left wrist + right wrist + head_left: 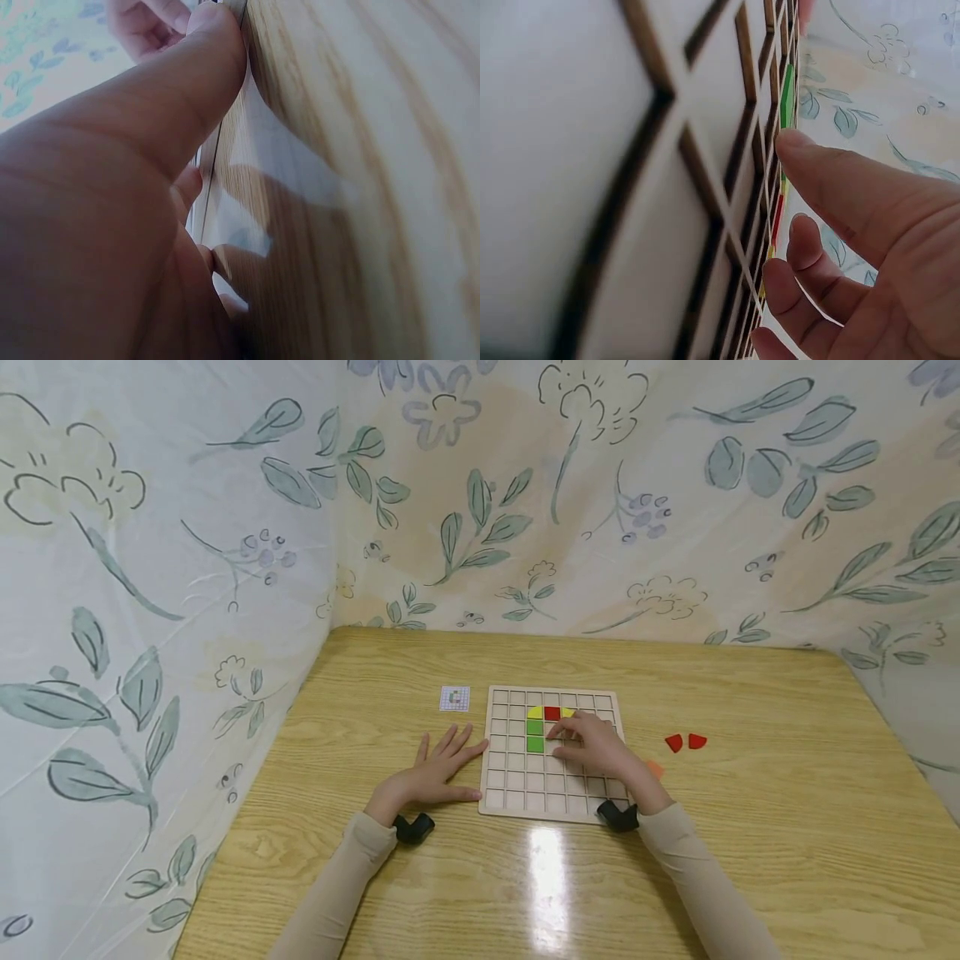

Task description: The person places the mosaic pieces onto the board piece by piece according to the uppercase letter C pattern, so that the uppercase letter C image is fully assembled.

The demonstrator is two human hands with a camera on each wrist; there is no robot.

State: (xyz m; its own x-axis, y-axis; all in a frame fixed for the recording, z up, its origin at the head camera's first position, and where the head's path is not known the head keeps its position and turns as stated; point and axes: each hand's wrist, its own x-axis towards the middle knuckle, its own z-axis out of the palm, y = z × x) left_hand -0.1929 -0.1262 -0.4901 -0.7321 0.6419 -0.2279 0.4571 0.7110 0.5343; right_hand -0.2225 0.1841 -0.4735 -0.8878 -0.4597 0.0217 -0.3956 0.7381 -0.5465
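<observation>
A pale wooden grid board point(513, 782) lies on the table. Two green square pieces point(535, 736) sit one above the other in its cells, below a yellow rounded piece point(535, 713). Beside that yellow piece is a red square piece point(552, 713), and a second yellow piece point(568, 712) is partly covered by fingers. My right hand point(592, 745) is over the board, thumb and fingers apart; in the right wrist view nothing shows between them. Fingers spread, my left hand point(432, 775) rests on the table and touches the board's left edge.
A small card point(454, 699) with a printed grid pattern lies left of the board. To the right are two red quarter-round pieces point(674, 742) and an orange piece point(656, 769) partly behind my right wrist. A floral cloth point(480, 543) hangs behind the table point(787, 827).
</observation>
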